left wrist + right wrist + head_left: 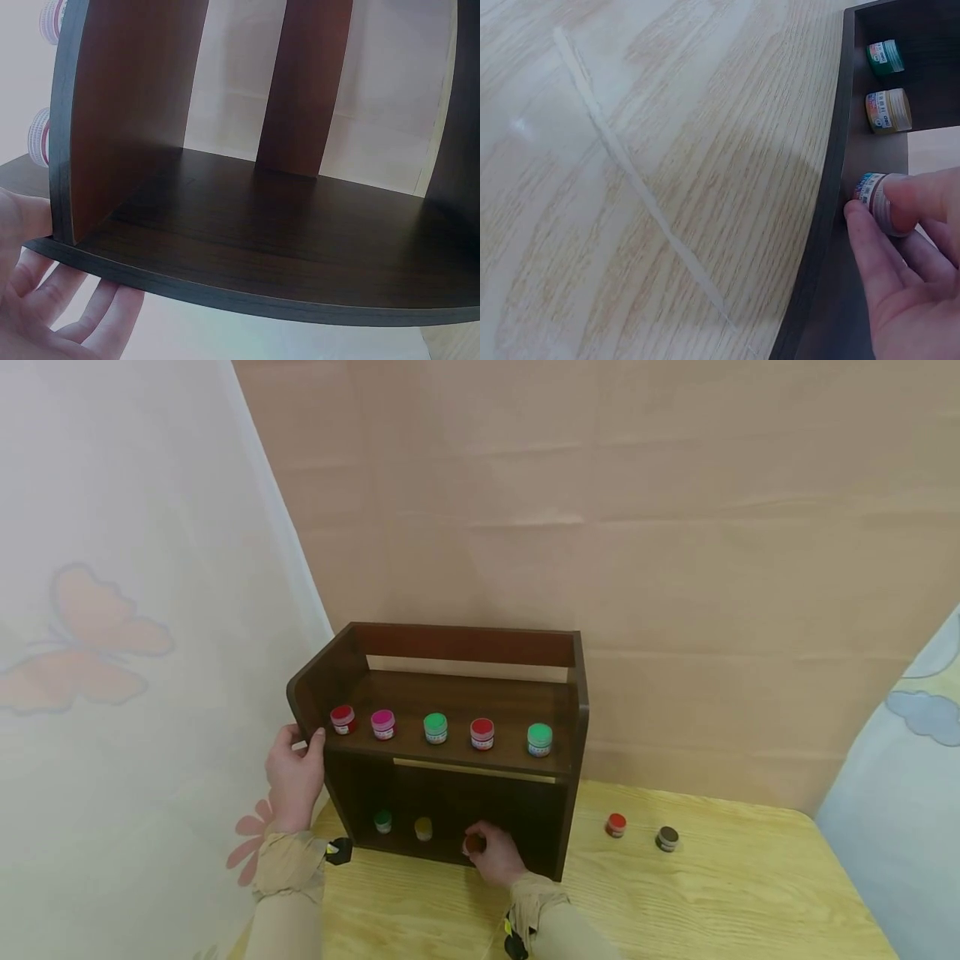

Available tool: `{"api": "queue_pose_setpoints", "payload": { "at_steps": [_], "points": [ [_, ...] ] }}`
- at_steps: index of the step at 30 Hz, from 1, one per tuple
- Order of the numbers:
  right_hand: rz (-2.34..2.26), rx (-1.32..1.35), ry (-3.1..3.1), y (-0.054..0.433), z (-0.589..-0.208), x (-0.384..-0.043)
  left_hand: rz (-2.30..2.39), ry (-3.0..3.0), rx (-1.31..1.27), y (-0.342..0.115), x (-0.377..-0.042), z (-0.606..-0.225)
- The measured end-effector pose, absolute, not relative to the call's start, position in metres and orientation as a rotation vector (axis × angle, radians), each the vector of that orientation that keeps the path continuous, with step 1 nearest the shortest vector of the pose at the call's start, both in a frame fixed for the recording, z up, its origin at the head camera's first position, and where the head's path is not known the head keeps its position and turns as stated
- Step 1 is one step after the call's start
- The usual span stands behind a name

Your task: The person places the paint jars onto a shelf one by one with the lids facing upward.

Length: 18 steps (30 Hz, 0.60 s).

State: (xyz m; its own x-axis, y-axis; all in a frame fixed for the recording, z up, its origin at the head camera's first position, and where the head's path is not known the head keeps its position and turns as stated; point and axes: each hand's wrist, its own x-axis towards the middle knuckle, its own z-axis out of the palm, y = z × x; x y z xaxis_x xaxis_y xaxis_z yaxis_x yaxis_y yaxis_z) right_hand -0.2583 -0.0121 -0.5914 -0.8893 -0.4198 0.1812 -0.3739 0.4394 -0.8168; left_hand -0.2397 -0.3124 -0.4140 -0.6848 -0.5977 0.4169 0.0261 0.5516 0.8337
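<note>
A dark brown two-tier wooden shelf (465, 693) stands on the table. My left hand (296, 777) grips its left side panel, thumb at the front near the upper board and fingers on the outer face, as the left wrist view shows. Between thumb and fingers, my right hand (498, 856) pinches a small paint jar (871, 189) with a reddish-brown lid at the front of the lower tier. To its left on that tier are a yellow-lidded jar (423, 829) and a green-lidded jar (383, 822).
Along the upper tier's front stand several jars, among them a pink-lidded jar (383, 724) and a green-lidded jar (539, 739). Right of the shelf, a red-lidded jar (616, 825) and a dark-lidded jar (667, 838) sit on the wood-grain table (735, 893). A curtain (150, 527) hangs at left.
</note>
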Motion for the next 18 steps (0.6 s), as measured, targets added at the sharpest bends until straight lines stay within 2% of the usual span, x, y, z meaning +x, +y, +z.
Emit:
{"api": "queue_pose_setpoints", "payload": {
  "at_steps": [18],
  "points": [
    [-1.467,-0.718,2.393,-0.0118,-0.5881,-0.2583,-1.128,-2.05,0.42,-0.3108,-0.2399,-0.4131]
  ]
}}
